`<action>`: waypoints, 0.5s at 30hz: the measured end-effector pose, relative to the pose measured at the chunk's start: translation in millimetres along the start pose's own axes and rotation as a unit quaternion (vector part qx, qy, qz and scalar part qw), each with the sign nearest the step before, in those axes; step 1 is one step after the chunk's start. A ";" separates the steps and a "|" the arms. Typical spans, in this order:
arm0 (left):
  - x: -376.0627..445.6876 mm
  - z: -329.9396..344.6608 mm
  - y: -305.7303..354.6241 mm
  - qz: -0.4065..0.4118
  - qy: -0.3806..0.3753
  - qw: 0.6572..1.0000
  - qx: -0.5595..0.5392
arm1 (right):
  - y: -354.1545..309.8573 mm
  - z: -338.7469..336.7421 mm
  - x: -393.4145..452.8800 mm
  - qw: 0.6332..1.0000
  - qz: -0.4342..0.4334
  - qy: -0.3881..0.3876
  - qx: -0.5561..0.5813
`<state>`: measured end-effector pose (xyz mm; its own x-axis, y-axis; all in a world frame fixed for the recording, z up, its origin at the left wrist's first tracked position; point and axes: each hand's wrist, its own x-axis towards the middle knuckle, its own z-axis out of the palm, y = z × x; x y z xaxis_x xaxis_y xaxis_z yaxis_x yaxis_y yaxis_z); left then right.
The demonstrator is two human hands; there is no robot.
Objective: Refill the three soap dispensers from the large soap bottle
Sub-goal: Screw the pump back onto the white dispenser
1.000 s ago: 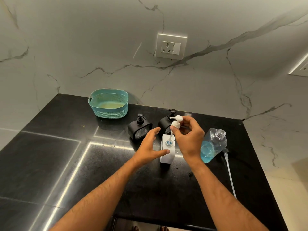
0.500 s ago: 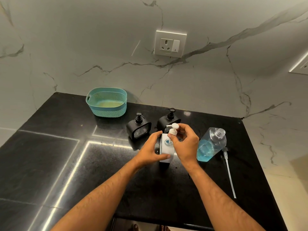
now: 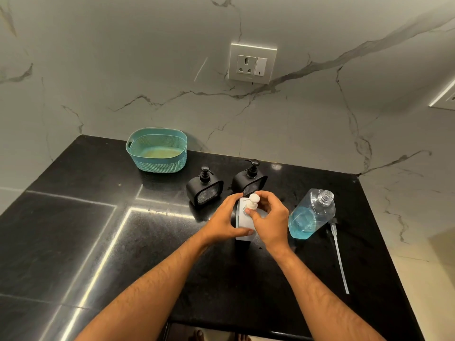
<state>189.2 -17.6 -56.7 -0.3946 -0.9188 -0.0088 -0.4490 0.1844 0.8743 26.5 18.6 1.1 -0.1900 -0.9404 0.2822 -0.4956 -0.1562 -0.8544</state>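
A white square soap dispenser (image 3: 242,225) stands mid-counter. My left hand (image 3: 225,221) grips its left side. My right hand (image 3: 269,222) pinches the white pump head (image 3: 253,201), which sits on the dispenser's neck. Behind it stand two black dispensers with pumps on, one at the left (image 3: 204,184) and one at the right (image 3: 250,179). The large clear soap bottle (image 3: 311,214) stands uncapped to the right, holding blue soap in its lower part. Its pump with a long tube (image 3: 339,257) lies on the counter beside it.
A teal basket (image 3: 156,150) stands at the back left of the black counter (image 3: 73,230). A marble wall with a socket (image 3: 252,63) rises behind. The counter's right edge drops to the floor (image 3: 438,279).
My right hand lowered the white pump from above into the white dispenser's neck. My left hand closed around the dispenser's side.
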 end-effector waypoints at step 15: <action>3.7 -2.2 -1.8 0.000 -0.008 1.000 0.012 | 5.2 -0.2 3.3 0.996 -0.020 -0.054 -0.070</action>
<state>190.4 -22.1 -57.2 -0.4081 -0.9128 -0.0162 -0.4672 0.1936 0.8627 23.1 14.8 -2.4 -0.0792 -0.9623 0.2601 -0.6151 -0.1581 -0.7724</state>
